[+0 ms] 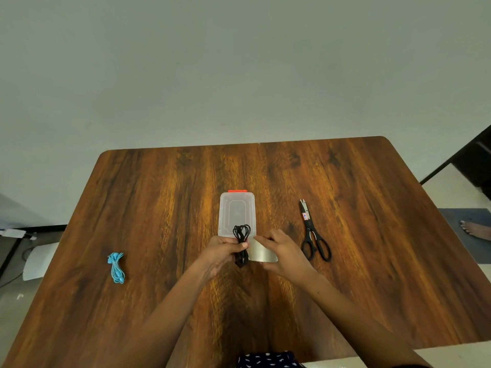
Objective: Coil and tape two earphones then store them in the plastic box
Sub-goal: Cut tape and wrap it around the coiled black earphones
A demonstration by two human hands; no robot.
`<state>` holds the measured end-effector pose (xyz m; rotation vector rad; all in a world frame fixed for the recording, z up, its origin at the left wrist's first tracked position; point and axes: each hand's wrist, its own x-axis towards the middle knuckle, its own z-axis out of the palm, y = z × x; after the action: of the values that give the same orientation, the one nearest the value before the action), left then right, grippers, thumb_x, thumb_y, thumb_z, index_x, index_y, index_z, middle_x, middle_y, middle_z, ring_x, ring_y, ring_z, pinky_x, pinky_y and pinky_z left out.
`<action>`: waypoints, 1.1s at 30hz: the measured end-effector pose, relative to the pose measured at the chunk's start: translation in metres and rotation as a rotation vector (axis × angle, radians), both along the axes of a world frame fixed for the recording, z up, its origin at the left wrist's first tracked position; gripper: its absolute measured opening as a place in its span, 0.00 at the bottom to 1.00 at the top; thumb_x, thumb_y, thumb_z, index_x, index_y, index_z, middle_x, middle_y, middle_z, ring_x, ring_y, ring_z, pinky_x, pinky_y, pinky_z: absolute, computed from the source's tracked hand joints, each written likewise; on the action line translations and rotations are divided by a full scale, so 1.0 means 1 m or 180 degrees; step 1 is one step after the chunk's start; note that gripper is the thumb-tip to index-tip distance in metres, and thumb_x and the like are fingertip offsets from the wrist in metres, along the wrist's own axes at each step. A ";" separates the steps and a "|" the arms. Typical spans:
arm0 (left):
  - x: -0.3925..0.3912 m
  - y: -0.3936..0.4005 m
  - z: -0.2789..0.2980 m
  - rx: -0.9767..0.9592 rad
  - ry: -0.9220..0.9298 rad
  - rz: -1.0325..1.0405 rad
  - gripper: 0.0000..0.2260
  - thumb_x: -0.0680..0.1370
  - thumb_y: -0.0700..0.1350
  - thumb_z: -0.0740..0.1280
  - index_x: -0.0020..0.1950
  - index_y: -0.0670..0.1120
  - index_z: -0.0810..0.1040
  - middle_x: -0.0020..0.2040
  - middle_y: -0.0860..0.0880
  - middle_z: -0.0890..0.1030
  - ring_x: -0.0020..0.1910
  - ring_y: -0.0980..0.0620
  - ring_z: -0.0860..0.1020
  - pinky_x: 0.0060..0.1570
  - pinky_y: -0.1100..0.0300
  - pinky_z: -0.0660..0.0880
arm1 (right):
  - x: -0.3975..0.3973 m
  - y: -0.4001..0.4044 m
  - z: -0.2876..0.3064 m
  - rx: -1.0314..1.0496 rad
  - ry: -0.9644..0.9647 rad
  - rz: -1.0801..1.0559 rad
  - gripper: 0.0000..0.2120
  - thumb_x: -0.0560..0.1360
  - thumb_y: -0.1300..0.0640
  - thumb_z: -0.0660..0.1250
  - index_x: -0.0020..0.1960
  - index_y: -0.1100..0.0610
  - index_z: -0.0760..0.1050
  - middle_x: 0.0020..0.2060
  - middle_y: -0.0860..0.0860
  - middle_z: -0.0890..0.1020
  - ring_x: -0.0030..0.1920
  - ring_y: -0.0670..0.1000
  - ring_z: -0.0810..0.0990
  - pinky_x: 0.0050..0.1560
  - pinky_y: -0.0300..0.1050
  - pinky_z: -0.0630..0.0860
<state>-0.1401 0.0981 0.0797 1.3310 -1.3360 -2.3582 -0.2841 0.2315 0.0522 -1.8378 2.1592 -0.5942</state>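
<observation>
Dark dotted fabric [268,361] shows at the near edge, just below the wooden counter [159,208]. Largest item on the counter: clear plastic box [236,212] with a red latch at its far end, lid on, lying at centre. Black scissors [314,236] lie to its right, blades pointing far, well apart from the box. Left hand [221,252] is raised over the box's near end, fingers and thumb curled round a coiled black earphone [241,243]; loops stick up past the fingers, the rest hangs below. Right hand [283,252] pinches a strip of clear tape [261,253] stretched between itself and the coil, touching the bundle. Blue earphone [116,267], coiled, lies on the counter far to the left, alone.
</observation>
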 end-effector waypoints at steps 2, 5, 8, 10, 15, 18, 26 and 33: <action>0.001 0.002 -0.003 -0.0060 -0.0003 0.0044 0.09 0.72 0.32 0.70 0.53 0.32 0.80 0.49 0.42 0.83 0.48 0.50 0.82 0.39 0.64 0.79 | 0.001 -0.002 0.001 0.0031 -0.0019 0.0007 0.30 0.68 0.54 0.74 0.68 0.54 0.71 0.51 0.54 0.76 0.53 0.54 0.73 0.49 0.45 0.70; 0.000 0.004 -0.006 -0.0084 -0.0055 0.0132 0.09 0.72 0.32 0.70 0.52 0.32 0.80 0.49 0.40 0.83 0.48 0.49 0.81 0.39 0.64 0.80 | 0.001 -0.004 0.001 0.0146 0.0022 -0.0034 0.30 0.68 0.53 0.73 0.69 0.53 0.70 0.52 0.52 0.75 0.54 0.52 0.72 0.49 0.43 0.70; -0.002 0.006 -0.007 -0.0112 -0.0049 0.0156 0.09 0.72 0.32 0.71 0.51 0.33 0.80 0.51 0.40 0.83 0.51 0.47 0.81 0.40 0.64 0.80 | 0.002 -0.007 -0.002 0.0313 0.0063 -0.0112 0.30 0.67 0.53 0.74 0.68 0.53 0.71 0.54 0.51 0.75 0.55 0.52 0.72 0.51 0.45 0.72; -0.005 0.010 -0.005 -0.0172 -0.0030 0.0125 0.08 0.71 0.31 0.71 0.50 0.33 0.81 0.47 0.42 0.83 0.48 0.50 0.82 0.38 0.66 0.78 | 0.001 -0.006 -0.006 0.0422 0.0087 -0.0145 0.29 0.66 0.54 0.74 0.66 0.53 0.72 0.55 0.51 0.76 0.56 0.53 0.73 0.53 0.47 0.73; -0.010 0.016 -0.005 -0.0175 -0.0074 0.0192 0.10 0.72 0.31 0.70 0.52 0.31 0.79 0.45 0.42 0.82 0.43 0.51 0.81 0.33 0.66 0.78 | -0.001 -0.004 -0.008 0.0543 0.0015 -0.0249 0.27 0.66 0.53 0.74 0.64 0.52 0.74 0.55 0.50 0.76 0.56 0.52 0.72 0.53 0.48 0.74; -0.013 0.019 -0.008 -0.0162 -0.0070 0.0215 0.09 0.72 0.30 0.70 0.52 0.31 0.79 0.44 0.42 0.83 0.43 0.51 0.82 0.34 0.65 0.79 | 0.000 -0.004 -0.009 0.0593 -0.0009 -0.0302 0.25 0.65 0.53 0.75 0.61 0.52 0.76 0.52 0.50 0.77 0.54 0.52 0.73 0.50 0.47 0.74; -0.020 0.022 -0.012 -0.0051 -0.0046 0.0173 0.09 0.73 0.31 0.70 0.52 0.32 0.80 0.44 0.43 0.83 0.43 0.50 0.82 0.34 0.64 0.79 | -0.007 0.000 -0.018 0.0962 0.0057 -0.0471 0.30 0.62 0.50 0.78 0.62 0.50 0.74 0.59 0.49 0.76 0.58 0.51 0.73 0.55 0.47 0.73; -0.025 0.025 -0.019 0.0144 0.0155 0.0234 0.08 0.73 0.31 0.68 0.52 0.34 0.80 0.47 0.43 0.83 0.49 0.47 0.81 0.37 0.60 0.81 | -0.013 0.009 -0.016 0.1242 0.0063 -0.0671 0.35 0.68 0.55 0.74 0.72 0.51 0.65 0.66 0.51 0.71 0.66 0.54 0.68 0.61 0.50 0.70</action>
<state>-0.1651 0.1236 0.0605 1.3024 -1.2063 -2.3695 -0.2975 0.2405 0.0357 -1.4309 2.2995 -0.1722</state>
